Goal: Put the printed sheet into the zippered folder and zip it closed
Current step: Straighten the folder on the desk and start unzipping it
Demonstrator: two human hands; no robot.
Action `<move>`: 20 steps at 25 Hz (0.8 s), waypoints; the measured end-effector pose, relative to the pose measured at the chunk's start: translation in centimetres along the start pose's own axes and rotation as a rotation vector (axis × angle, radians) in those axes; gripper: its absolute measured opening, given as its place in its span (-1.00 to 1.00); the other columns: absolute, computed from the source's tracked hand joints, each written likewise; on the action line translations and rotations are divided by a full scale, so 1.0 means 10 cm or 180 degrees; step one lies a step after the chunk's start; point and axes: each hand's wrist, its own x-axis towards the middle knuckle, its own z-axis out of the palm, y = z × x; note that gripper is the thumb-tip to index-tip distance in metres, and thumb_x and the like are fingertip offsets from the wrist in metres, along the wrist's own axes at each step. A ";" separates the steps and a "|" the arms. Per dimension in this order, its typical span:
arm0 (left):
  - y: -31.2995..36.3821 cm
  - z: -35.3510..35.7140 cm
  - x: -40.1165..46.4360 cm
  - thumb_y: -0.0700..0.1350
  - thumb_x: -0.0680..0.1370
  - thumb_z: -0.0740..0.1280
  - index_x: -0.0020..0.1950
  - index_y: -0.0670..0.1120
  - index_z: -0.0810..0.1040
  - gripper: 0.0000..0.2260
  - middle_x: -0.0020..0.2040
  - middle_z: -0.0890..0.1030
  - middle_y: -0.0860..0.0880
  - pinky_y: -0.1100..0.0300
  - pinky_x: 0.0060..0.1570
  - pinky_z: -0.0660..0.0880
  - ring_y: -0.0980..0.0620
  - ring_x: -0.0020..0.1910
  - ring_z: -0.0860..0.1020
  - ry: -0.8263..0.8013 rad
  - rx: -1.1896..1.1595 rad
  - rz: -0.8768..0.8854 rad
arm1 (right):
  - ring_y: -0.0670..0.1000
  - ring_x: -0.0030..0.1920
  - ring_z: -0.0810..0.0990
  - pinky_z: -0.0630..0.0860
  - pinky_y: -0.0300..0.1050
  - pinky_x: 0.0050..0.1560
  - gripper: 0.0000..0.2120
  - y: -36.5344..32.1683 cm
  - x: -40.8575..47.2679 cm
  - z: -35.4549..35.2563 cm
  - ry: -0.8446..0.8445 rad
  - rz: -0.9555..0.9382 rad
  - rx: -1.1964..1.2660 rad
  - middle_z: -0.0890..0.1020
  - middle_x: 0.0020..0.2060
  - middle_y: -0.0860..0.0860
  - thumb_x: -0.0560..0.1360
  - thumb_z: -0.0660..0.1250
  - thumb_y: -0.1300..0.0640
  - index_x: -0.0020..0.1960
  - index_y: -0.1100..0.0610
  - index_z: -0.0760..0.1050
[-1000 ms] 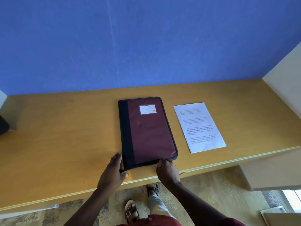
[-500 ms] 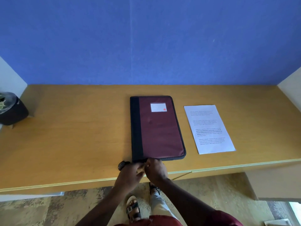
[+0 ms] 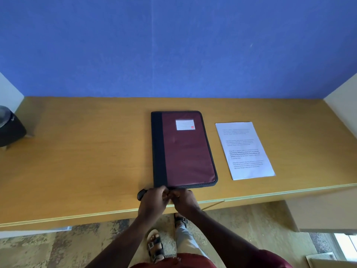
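A maroon zippered folder (image 3: 185, 149) with a dark spine and a white label lies flat and closed on the wooden desk (image 3: 87, 151). The printed sheet (image 3: 244, 149) lies flat on the desk to its right, apart from it. Both hands meet at the folder's near edge, close to the spine corner. My left hand (image 3: 153, 200) has its fingers curled against that edge. My right hand (image 3: 184, 199) pinches something small there, apparently the zip pull, which the fingers hide. A small dark strap end (image 3: 141, 194) pokes out left of my left hand.
A dark round pot (image 3: 10, 130) stands at the desk's far left. A blue wall backs the desk, with white side panels at both ends. My sandalled feet (image 3: 156, 246) are on the patterned floor below the desk's front edge.
Over the last second both hands came together from either side of the folder's near corner and now work at one spot on its edge. The view shifted; folder and sheet stayed put.
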 end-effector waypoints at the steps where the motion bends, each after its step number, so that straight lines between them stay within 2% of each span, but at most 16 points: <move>1: 0.01 0.01 0.00 -0.02 0.53 0.37 -0.05 0.02 0.62 -0.93 -0.21 0.68 0.07 0.16 -0.32 0.47 0.10 -0.23 0.63 0.0051 0.0076 -0.0038 | 0.07 -0.09 0.67 0.55 -0.05 -0.12 -0.80 0.02 -0.01 0.00 -0.0048 0.0069 0.0110 0.73 -0.09 0.05 0.56 0.27 0.11 -0.01 0.07 0.68; 4: 0.05 0.02 -0.01 -0.05 0.55 0.34 -0.05 0.02 0.62 -0.93 -0.22 0.68 0.05 0.14 -0.31 0.53 0.10 -0.25 0.63 0.0113 0.0173 -0.0188 | 0.04 -0.16 0.67 0.60 -0.01 -0.12 -0.83 -0.01 -0.02 -0.01 0.0139 0.0798 0.0926 0.73 -0.13 0.06 0.53 0.31 0.11 -0.13 0.03 0.68; 7: 0.07 0.04 -0.02 -0.11 0.56 0.29 0.01 0.02 0.63 -0.87 -0.16 0.69 0.05 0.20 -0.29 0.51 0.10 -0.21 0.63 0.0133 0.0155 -0.0344 | 0.10 -0.26 0.65 0.57 -0.05 -0.35 -0.76 -0.03 0.06 -0.09 0.0573 0.1989 0.2141 0.71 -0.14 0.17 0.54 0.33 0.02 -0.09 0.19 0.63; 9: 0.06 0.03 -0.02 -0.14 0.56 0.29 0.05 0.01 0.64 -0.84 -0.11 0.70 0.05 0.23 -0.28 0.47 0.10 -0.18 0.64 0.0148 0.0127 -0.0401 | 0.08 -0.33 0.60 0.50 -0.14 -0.42 -0.73 0.00 0.10 -0.14 0.0718 0.2405 0.2727 0.67 -0.22 0.15 0.56 0.34 0.03 -0.11 0.23 0.61; 11: 0.03 -0.01 -0.01 -0.16 0.55 0.29 0.06 0.00 0.65 -0.83 -0.10 0.70 0.03 0.22 -0.23 0.47 0.08 -0.16 0.64 0.0166 0.0171 -0.0396 | 0.05 -0.43 0.50 0.43 -0.17 -0.44 -0.79 0.04 0.11 -0.19 0.0792 0.2555 0.3040 0.59 -0.33 0.12 0.56 0.34 0.12 -0.21 0.20 0.55; 14: -0.03 -0.10 -0.01 -0.15 0.54 0.30 0.02 0.01 0.65 -0.84 -0.10 0.70 0.05 0.18 -0.15 0.53 0.06 -0.14 0.65 0.0181 0.0340 -0.0423 | 0.03 -0.45 0.42 0.38 -0.14 -0.41 -0.83 0.08 0.11 -0.26 0.0794 0.2665 0.3270 0.53 -0.36 0.11 0.53 0.37 0.22 -0.24 0.18 0.50; 20: -0.31 -0.31 -0.07 -0.17 0.48 0.35 -0.07 0.01 0.66 -0.87 -0.15 0.69 0.07 0.21 -0.27 0.47 0.05 -0.20 0.63 0.0065 0.0472 -0.0602 | 0.01 -0.48 0.40 0.27 -0.24 -0.53 -0.83 0.09 0.14 -0.30 0.0755 0.2714 0.3241 0.52 -0.39 0.08 0.50 0.39 0.18 -0.25 0.14 0.50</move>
